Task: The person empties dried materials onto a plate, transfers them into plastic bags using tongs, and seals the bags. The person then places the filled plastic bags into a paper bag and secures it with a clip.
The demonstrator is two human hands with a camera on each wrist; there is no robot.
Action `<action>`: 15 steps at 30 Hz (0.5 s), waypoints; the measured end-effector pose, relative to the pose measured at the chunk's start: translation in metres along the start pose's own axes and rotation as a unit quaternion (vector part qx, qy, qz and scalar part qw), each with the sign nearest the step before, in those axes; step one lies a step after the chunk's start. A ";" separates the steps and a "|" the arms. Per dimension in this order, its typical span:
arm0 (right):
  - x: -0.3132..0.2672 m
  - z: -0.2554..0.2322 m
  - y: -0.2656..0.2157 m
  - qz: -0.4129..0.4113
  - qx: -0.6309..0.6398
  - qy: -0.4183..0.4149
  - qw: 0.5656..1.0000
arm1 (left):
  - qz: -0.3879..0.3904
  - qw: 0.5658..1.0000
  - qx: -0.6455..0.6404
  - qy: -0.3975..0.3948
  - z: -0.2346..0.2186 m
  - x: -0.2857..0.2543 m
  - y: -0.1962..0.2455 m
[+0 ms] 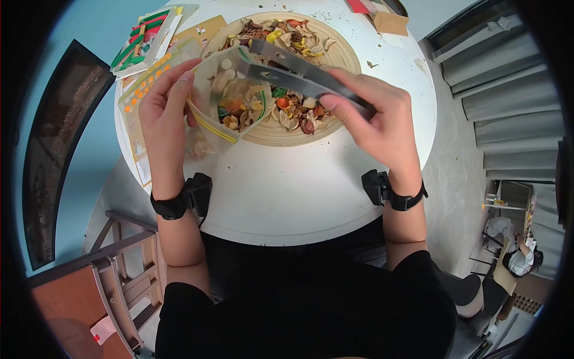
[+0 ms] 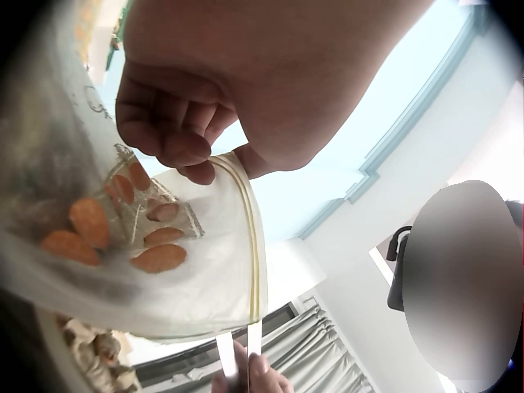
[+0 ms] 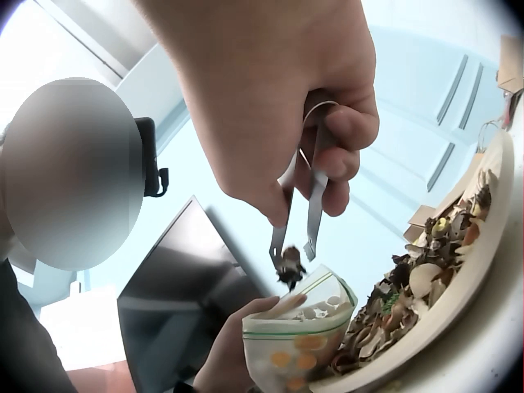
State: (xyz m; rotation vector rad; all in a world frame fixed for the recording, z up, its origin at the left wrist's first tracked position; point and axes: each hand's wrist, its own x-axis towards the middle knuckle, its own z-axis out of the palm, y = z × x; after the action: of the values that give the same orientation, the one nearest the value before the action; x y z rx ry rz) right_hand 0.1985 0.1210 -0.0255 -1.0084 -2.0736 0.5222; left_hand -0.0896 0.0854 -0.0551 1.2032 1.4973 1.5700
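My left hand (image 1: 165,110) holds a clear zip bag (image 1: 210,122) by its rim, thumb and fingers pinching the edge. Orange dots mark the bag, and dried bits show through its wall. In my right hand (image 1: 382,113) is a pair of metal tongs (image 1: 293,79), reaching over the bag's open mouth. At the tongs' tips a dark dried piece (image 3: 291,268) shows in the right wrist view, just above the bag. Behind and beside the bag, a round wooden plate (image 1: 350,57) carries a heap of potpourri (image 1: 290,116) with dried petals, cones and colored bits.
A white tray (image 1: 122,70) with green and red items stands at the back left, near another orange-dotted bag (image 1: 140,90) lying flat. A brown cardboard box (image 1: 391,24) sits at the back right of the white table (image 1: 287,197). Small crumbs are scattered about. Another person (image 1: 523,258) is far right.
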 end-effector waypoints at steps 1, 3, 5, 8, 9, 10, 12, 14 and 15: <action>0.001 -0.002 -0.001 0.025 0.022 -0.006 0.999 | -0.001 1.000 0.001 0.000 -0.001 0.000 0.000; 0.002 -0.008 0.007 0.116 0.022 0.028 0.993 | -0.002 1.000 0.000 0.003 -0.001 0.000 0.000; 0.005 -0.017 0.032 0.166 -0.014 0.045 0.985 | -0.002 1.000 -0.007 0.005 -0.001 0.000 -0.001; 0.003 -0.032 0.044 0.216 -0.132 0.008 0.967 | -0.003 1.000 -0.008 0.001 -0.001 0.000 -0.001; 0.002 -0.034 0.047 0.225 -0.162 -0.003 0.961 | -0.003 1.000 -0.006 0.000 -0.001 0.000 -0.001; 0.002 -0.037 0.046 0.235 -0.161 -0.024 0.958 | -0.003 1.000 -0.004 -0.001 -0.002 0.000 0.000; 0.001 -0.042 0.041 0.256 -0.160 -0.065 0.951 | -0.002 1.000 -0.002 -0.001 -0.001 0.000 0.000; 0.002 -0.038 0.038 0.250 -0.172 -0.092 0.948 | 0.001 1.000 0.000 0.001 0.000 0.000 0.001; 0.002 -0.035 0.036 0.248 -0.177 -0.105 0.947 | 0.001 1.000 0.000 0.000 0.001 0.000 0.001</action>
State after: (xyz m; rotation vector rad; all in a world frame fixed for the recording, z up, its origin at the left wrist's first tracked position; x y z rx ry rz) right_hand 0.2418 0.1456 -0.0252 -1.7806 -2.1415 0.5306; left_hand -0.0887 0.0851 -0.0546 1.2049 1.4974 1.5719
